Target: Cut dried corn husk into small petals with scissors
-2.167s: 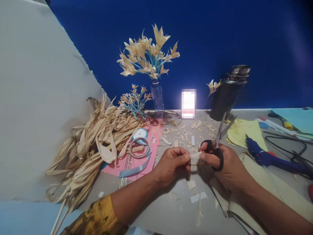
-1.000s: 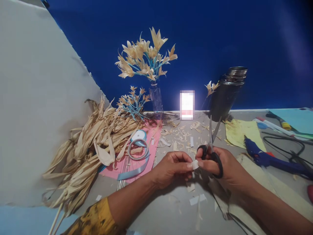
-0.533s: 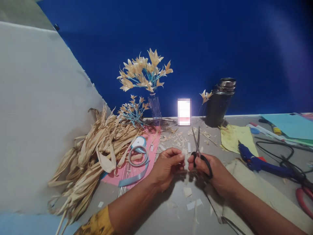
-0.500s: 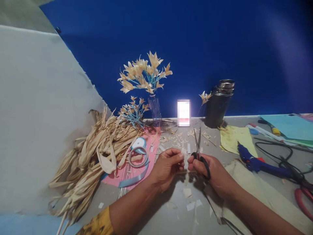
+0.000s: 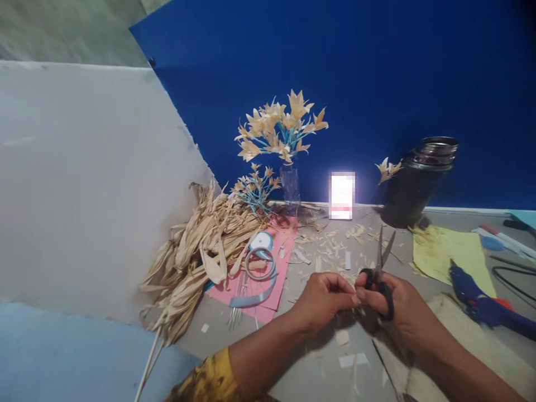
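Note:
My right hand (image 5: pixel 396 304) is closed around the black handles of a pair of scissors (image 5: pixel 385 251), whose slightly parted blades point up and away. The thumb and fingers of my left hand (image 5: pixel 324 304) are pinched together, touching my right fingertips. Whatever lies between them is too small or hidden to make out. Below the hands are a small pale scrap (image 5: pixel 342 337) and a white paper strip (image 5: pixel 354 360). Beyond them, pale husk shavings (image 5: pixel 330 244) litter the grey tabletop (image 5: pixel 310 357).
Dried corn husks (image 5: pixel 188 262) are heaped left, beside ribbon rolls (image 5: pixel 260 263) on pink paper (image 5: pixel 268 312). Husk flowers (image 5: pixel 285 125) stand in a clear bottle (image 5: pixel 290 187). Behind are a glowing screen (image 5: pixel 341 195) and a dark flask (image 5: pixel 412 190). A blue glue gun (image 5: pixel 473 293) lies right.
The view has swung left, so things appear further right. My fingertips have come together, and the pale strip seen earlier in my left fingers no longer shows. The scissors stay in my right hand.

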The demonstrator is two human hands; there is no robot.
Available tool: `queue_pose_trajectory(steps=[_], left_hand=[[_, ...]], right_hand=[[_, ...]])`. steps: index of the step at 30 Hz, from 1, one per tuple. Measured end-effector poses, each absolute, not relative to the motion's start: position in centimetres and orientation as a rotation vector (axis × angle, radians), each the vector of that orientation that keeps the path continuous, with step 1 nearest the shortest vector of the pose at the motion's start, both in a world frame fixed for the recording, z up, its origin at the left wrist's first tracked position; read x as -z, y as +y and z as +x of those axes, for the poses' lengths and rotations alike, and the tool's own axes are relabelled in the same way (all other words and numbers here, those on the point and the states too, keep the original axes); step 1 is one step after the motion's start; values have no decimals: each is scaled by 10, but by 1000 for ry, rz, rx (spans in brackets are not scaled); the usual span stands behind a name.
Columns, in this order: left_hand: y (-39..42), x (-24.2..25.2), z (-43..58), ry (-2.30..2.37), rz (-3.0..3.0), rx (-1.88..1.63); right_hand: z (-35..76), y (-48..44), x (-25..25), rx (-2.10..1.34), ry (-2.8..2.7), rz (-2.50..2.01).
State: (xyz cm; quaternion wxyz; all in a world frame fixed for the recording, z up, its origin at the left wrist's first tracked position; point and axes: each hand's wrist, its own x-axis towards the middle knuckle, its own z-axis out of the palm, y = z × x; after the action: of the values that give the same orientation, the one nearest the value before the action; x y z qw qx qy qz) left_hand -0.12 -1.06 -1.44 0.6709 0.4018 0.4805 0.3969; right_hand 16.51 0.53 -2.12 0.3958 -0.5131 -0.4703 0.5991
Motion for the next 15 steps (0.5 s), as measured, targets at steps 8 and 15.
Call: queue_pose_trajectory(steps=[8, 15], left_hand=[[48, -31, -115, 1863, 2043, -492], [94, -33, -181, 1704, 2217, -41]], right_hand=[[167, 5, 16, -1489, -1148, -1332], [161, -1, 11, -1614, -1046, -1250]])
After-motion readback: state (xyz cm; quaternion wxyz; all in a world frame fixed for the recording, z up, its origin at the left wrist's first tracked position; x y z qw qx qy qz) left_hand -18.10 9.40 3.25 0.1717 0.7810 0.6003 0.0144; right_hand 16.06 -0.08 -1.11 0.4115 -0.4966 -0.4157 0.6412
